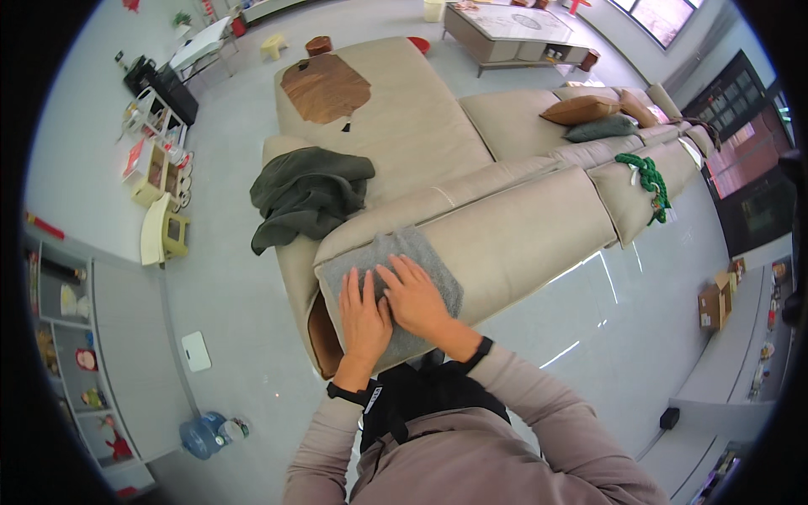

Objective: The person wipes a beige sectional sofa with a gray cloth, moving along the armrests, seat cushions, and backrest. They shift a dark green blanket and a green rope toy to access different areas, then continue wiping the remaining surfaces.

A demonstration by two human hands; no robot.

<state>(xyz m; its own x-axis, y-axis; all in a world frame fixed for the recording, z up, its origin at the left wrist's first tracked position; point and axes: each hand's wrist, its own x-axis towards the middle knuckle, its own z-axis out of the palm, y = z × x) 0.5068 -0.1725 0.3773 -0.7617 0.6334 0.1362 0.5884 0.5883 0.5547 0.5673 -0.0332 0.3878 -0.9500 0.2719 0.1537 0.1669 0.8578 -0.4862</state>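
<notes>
A grey cloth (435,265) lies spread over the near end of the beige sofa's back (517,221). Both my hands rest on it, side by side, palms down. My left hand (365,322) lies with its fingers extended towards the far edge of the cloth. My right hand (413,295) is angled inward, its thumb side close to the left hand, fingers slightly spread. Neither hand appears to hold anything, though the palms are hidden. A dark green crumpled fabric (309,189) drapes over the sofa's armrest, left of and beyond my hands.
A brown mat (326,88) lies on the sofa's chaise. Cushions (581,110) and a green braided item (647,180) are farther along the sofa. Shelving (126,353), a blue water bottle (202,435) and a white scale-like slab (196,351) are on the left. A cardboard box (714,303) is right.
</notes>
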